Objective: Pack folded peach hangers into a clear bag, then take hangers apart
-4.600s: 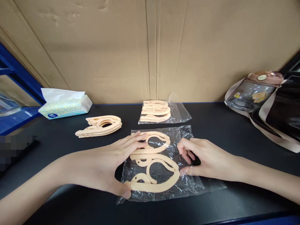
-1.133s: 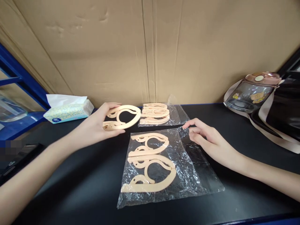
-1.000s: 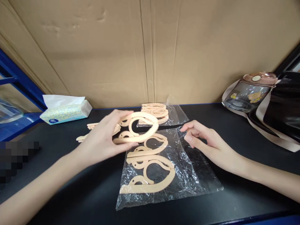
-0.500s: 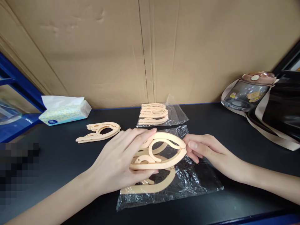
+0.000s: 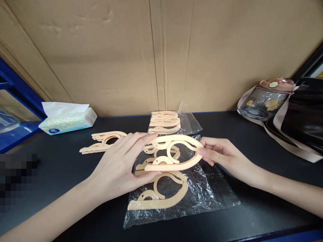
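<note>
A beige folding clothes hanger [image 5: 188,165], folded up, is held between my two hands above a clear plastic bag [image 5: 214,195]. My left hand [image 5: 118,161] grips its open end, thumb below and fingers above. At the curved end, my right hand [image 5: 222,153] pinches the hanger between thumb and fingers. Beneath it, more folded hangers [image 5: 174,200] lie in or on the bag; I cannot tell which. Partly covered by my left hand, other folded hangers [image 5: 97,148] rest on the table to the left.
Behind the hands, a second clear bag [image 5: 190,124] contains several folded hangers. A tissue pack [image 5: 68,121] is at the back left of the black table [image 5: 272,215]. At the right are a strapped drink bottle [image 5: 264,101] and a black bag [image 5: 305,114]. A cardboard wall [image 5: 121,60] closes the back.
The held hanger has risen slightly and shifted right. My right thumb has come onto its curved end, and my left hand has moved a little up and left.
</note>
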{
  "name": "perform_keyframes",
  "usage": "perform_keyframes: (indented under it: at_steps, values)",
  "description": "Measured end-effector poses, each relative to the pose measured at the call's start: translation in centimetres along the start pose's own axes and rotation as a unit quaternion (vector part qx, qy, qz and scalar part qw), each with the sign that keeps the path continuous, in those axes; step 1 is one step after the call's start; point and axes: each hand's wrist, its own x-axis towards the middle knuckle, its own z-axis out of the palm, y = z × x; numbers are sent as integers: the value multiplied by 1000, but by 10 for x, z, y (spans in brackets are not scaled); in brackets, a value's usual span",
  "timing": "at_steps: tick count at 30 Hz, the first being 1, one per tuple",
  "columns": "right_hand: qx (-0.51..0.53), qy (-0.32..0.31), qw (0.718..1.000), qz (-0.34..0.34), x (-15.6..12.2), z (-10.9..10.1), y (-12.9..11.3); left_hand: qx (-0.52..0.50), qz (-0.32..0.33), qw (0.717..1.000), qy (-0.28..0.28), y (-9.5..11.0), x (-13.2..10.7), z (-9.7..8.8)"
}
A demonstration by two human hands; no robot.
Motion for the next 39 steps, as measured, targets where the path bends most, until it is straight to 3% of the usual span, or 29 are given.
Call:
perform_keyframes:
  at_steps: [4,9,12,20,25,29,33,39]
  values:
    - [-40,19,999,-18,0,0,1,-7,-4,1000,6,0,0,0]
    - [-163,39,980,-109,-6,1,4,2,15,999,28,3,0,1]
    - [-242,50,954,-168,-9,3,6,10,36,999,28,4,-1,2]
    - [-438,74,855,-269,-12,11,5,-9,45,998,32,19,1,4]
    - [-469,75,838,-270,-12,16,3,-40,21,999,6,25,-1,7]
    - [-483,85,827,-274,-11,16,4,-118,-68,990,-39,23,-3,12]
    - [-501,98,809,-290,-10,14,4,-246,-127,960,-39,19,-2,13]
    - [-500,94,809,-296,-10,15,4,-365,-85,924,-78,18,3,10]
